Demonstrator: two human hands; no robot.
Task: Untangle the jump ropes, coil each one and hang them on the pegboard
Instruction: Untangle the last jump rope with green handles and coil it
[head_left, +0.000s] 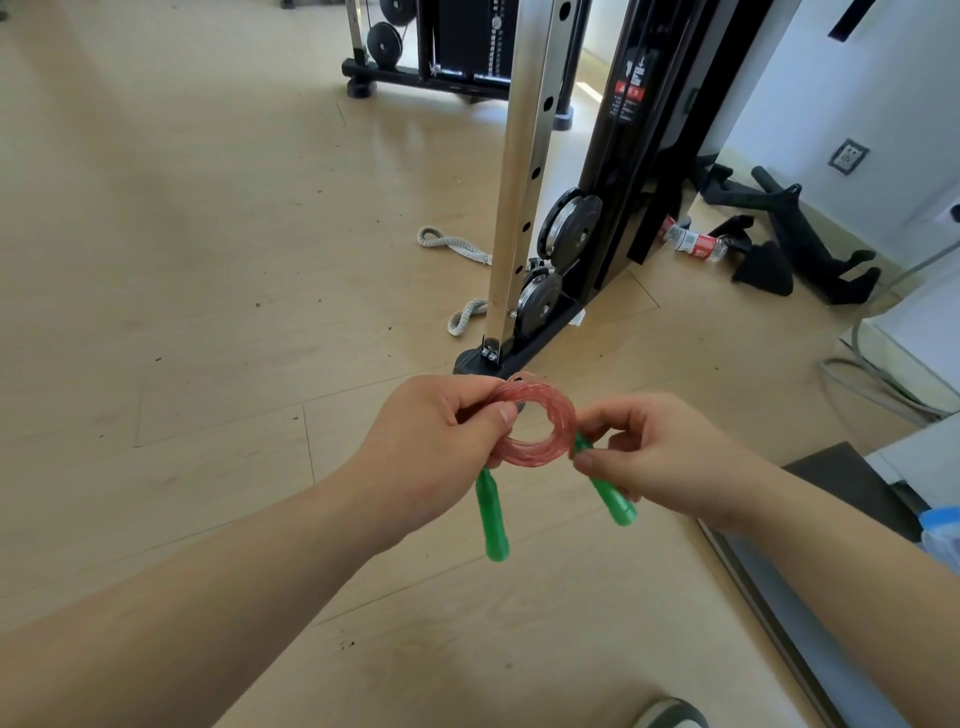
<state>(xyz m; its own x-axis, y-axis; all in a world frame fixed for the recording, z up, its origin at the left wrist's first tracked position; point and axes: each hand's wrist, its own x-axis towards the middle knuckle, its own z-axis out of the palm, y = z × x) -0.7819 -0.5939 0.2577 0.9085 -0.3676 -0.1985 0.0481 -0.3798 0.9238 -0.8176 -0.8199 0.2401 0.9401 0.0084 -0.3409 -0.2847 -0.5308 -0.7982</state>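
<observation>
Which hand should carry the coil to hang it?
Probably the left hand: it pinches the loops of the coil together. The right hand only pinches one handle.

There are two grips in the lower middle: the left grip (441, 441) and the right grip (665, 457). There is one jump rope (540, 392), red, wound into one ring. It has two green ends: the left handle (491, 519) and the right handle (613, 499).

Two grey loops lie on the floor in the middle: the upper loop (441, 241) and the lower loop (465, 317). One bottle (696, 241) lies at the right. One wall socket (848, 156) is at the upper right. One shoe tip (670, 714) shows at the bottom edge.

There is one gym machine (623, 156). Two black wheels (384, 44) show at the top. The wheels in the middle overlap, so I cannot count them.
</observation>
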